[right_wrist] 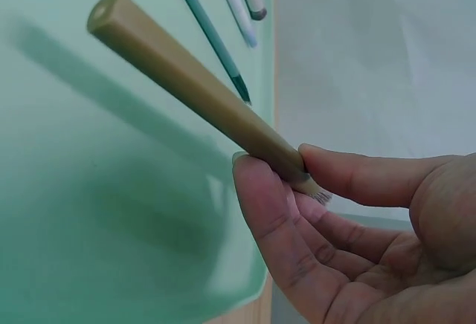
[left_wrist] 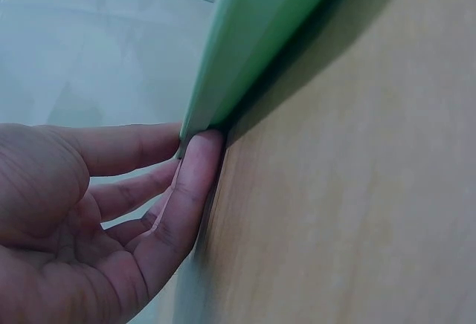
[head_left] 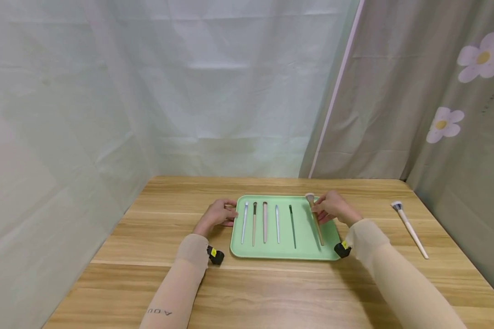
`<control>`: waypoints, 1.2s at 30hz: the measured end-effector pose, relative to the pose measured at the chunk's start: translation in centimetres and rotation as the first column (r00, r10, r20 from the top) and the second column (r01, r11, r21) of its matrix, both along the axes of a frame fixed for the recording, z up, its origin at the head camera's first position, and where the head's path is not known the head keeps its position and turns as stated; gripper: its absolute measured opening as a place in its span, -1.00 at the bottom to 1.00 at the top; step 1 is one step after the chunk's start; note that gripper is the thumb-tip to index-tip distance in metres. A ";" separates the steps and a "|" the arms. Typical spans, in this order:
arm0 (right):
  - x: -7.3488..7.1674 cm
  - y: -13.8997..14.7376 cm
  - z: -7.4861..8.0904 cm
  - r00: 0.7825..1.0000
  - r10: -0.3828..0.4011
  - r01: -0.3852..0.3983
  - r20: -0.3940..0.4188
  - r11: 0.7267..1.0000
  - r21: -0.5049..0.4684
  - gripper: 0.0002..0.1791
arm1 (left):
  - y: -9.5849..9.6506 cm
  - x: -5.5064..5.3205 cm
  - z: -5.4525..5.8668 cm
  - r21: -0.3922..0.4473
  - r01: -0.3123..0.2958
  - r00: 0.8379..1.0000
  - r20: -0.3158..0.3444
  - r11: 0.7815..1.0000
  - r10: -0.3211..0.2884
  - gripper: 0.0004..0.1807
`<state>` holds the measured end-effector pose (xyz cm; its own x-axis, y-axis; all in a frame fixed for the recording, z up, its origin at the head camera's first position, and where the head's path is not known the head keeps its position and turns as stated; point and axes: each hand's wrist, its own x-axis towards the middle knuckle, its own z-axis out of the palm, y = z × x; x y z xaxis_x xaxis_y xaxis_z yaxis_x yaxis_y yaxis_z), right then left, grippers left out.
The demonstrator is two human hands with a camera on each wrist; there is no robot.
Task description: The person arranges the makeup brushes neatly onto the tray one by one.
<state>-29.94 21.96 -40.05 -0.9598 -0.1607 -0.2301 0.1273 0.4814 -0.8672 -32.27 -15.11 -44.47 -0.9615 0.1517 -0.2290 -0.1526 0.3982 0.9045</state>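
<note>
My right hand (head_left: 333, 209) pinches a tan-handled makeup brush (head_left: 316, 225) between thumb and fingers, above the right end of a mint-green tray (head_left: 247, 253). Its bristles point to the back, and in the right wrist view the brush handle (right_wrist: 186, 82) throws a shadow on the tray. At the opposite end, my left hand (head_left: 217, 214) holds the tray's left edge, thumb at the rim and a finger against the underside of the tray wall (left_wrist: 253, 41). Several slimmer brushes lie side by side in the tray, among them a pink one (head_left: 265, 224) and a dark green one (head_left: 292, 227).
A larger white-handled brush (head_left: 412, 233) lies on the wooden table (head_left: 271, 297) to the right of the tray. Pale curtains (head_left: 238, 91) hang behind the table and on both sides. A small black device (head_left: 216, 256) is strapped at each wrist.
</note>
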 end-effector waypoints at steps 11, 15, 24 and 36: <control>-0.6 -1.2 -1.0 1.000 -0.019 0.019 -0.001 0.998 0.055 -0.83 | 0.0 0.0 -0.2 0.009 -0.001 1.000 -0.004 1.000 0.001 -0.51; -0.6 -1.7 -1.1 1.000 -0.029 0.030 -0.004 0.997 0.067 -0.89 | 0.0 0.0 -0.1 0.007 -0.001 1.000 -0.004 1.000 0.001 -0.51; -0.6 -2.5 -1.5 0.999 -0.048 0.049 -0.010 0.984 0.172 -0.87 | 0.1 0.0 -0.2 0.010 -0.003 1.000 -0.004 1.000 0.003 -0.50; -0.6 -3.2 -1.7 0.998 -0.023 0.037 -0.051 0.953 0.300 -0.82 | 0.3 0.0 -0.2 0.004 -0.009 1.000 0.001 1.000 0.009 -0.50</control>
